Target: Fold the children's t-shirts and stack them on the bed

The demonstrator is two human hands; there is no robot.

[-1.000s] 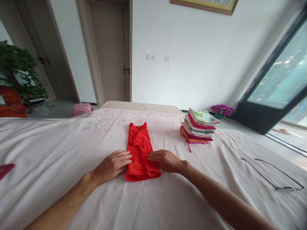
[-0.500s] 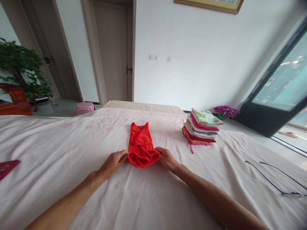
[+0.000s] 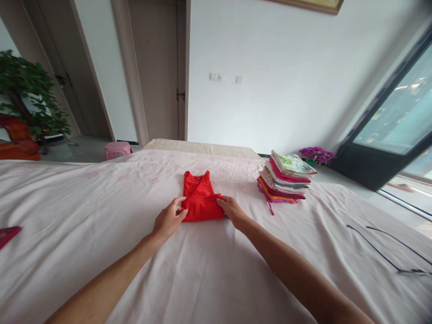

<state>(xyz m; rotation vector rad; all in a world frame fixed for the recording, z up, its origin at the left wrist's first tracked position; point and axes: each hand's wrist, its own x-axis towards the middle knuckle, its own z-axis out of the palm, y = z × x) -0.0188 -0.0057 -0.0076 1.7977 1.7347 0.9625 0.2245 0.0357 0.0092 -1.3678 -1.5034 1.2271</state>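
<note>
A red sleeveless top (image 3: 203, 209) lies on the pale bedsheet (image 3: 202, 270) in front of me, its straps and neckline pointing away. The lower part is doubled up over the middle, with a straight crease nearest me. At its left edge, my left hand (image 3: 169, 218) holds the folded layer, thumb on the cloth and fingers bent. My right hand (image 3: 233, 210) pinches the upper right corner of the turned-up hem, thumb and fingers together; some fingers are hidden beneath or behind the cloth.
A stack of folded clothes (image 3: 286, 177) stands to the right on the bed, a strap dangling from it. Eyeglasses (image 3: 400, 270) lie at the far right. A dark pink item (image 3: 8, 235) shows at the left edge. Beyond are a pink stool (image 3: 118, 150) and purple flowers (image 3: 317, 155).
The top's bottom end was lifted by both hands and folded away from me onto its middle, so it is now shorter. Both hands moved forward with the hem.
</note>
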